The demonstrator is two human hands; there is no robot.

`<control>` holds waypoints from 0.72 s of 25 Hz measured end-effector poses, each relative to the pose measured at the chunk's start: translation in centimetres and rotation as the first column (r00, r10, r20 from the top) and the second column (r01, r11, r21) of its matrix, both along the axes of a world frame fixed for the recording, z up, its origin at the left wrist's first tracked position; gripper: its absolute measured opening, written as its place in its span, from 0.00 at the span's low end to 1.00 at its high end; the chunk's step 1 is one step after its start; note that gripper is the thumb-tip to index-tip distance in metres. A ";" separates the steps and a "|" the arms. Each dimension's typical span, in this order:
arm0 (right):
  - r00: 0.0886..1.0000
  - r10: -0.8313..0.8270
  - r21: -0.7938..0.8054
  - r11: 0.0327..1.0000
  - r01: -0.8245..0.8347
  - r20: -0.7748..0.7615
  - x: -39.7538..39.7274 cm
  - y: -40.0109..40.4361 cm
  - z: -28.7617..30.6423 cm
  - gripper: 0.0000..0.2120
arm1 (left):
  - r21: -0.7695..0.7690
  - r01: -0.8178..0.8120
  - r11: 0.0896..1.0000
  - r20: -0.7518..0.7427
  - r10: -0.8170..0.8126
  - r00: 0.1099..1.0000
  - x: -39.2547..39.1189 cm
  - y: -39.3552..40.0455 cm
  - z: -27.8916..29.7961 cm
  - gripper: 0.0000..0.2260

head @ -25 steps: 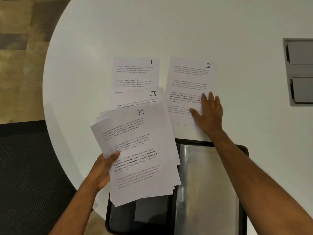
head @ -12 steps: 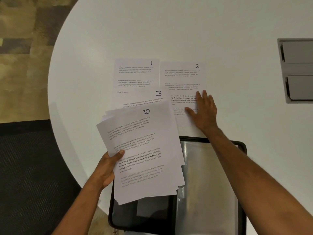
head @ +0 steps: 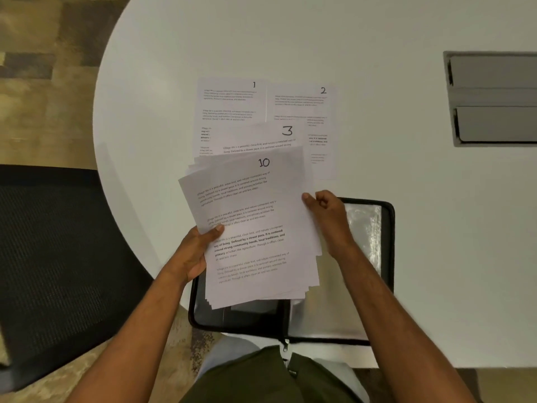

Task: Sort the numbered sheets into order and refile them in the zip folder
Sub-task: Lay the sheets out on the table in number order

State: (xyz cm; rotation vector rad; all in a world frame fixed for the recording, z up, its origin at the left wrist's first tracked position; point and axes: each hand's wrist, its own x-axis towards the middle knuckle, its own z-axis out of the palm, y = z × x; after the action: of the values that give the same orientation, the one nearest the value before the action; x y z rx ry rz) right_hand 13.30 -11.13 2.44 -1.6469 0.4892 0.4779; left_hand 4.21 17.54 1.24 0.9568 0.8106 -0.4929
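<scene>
Both hands hold a loose stack of sheets in the middle of the frame, tilted slightly, its top page numbered 10 and its lower edges fanned out unevenly. The left hand grips the stack's left edge, thumb pressed on the top page and fingers hidden beneath. The right hand grips the right edge near the upper corner, thumb on top of the page and fingers curled behind it. Under the stack and the forearms, at the lower centre of the frame, the black zip folder lies open on the white round worktop, a clear plastic sleeve showing on its right half and its zipper pull hanging over the near edge. Above the stack, sheet 1 lies flat at upper centre, with sheet 2 just beside it on the right, their edges touching or nearly so. Sheet 3 overlaps the lower parts of both, and is itself partly covered by the held stack. A grey recessed panel sits in the worktop at the upper right. A dark mesh chair stands at the left of the frame over patterned carpet.
</scene>
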 end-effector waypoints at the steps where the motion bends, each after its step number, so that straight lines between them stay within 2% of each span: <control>1: 1.000 -0.014 -0.010 1.000 0.014 0.006 -1.0 -0.5 0.3 0.12 | -0.011 0.007 1.000 0.015 -0.006 1.000 -0.6 -0.4 0.2 0.18; 6: 0.995 0.020 -0.089 0.996 -0.012 0.096 -4.7 -3.7 2.4 0.12 | -0.045 0.018 0.999 0.072 -0.014 0.997 -4.1 -3.4 1.5 0.22; 9: 0.989 0.065 -0.117 0.992 -0.050 0.136 -6.2 -6.1 3.5 0.16 | -0.052 0.019 0.998 0.090 -0.014 0.996 -5.9 -6.0 2.6 0.37; 10: 0.986 0.075 -0.122 0.991 -0.057 0.146 -6.6 -7.0 3.8 0.17 | -0.051 0.017 0.999 0.094 -0.012 0.995 -6.6 -7.0 3.0 0.39; 11: 0.985 0.075 -0.119 0.991 -0.057 0.153 -6.9 -7.9 4.0 0.17 | -0.049 0.008 0.999 0.095 -0.003 0.995 -7.1 -8.0 3.3 0.37; 14: 0.980 0.058 -0.105 0.994 -0.038 0.189 -7.9 -11.1 5.5 0.13 | -0.036 -0.041 0.999 0.088 0.044 0.995 -8.2 -11.6 4.7 0.22; 18: 0.975 0.020 -0.057 0.998 -0.007 0.220 -9.0 -15.7 6.5 0.10 | -0.051 -0.042 0.998 0.107 0.047 0.993 -9.1 -16.0 6.1 0.18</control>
State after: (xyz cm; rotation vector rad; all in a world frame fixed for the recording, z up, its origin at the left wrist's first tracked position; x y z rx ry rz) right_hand 4.34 -26.83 8.92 -1.7338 0.3282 0.2882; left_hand -4.92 1.57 7.36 0.9107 0.7172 -0.4167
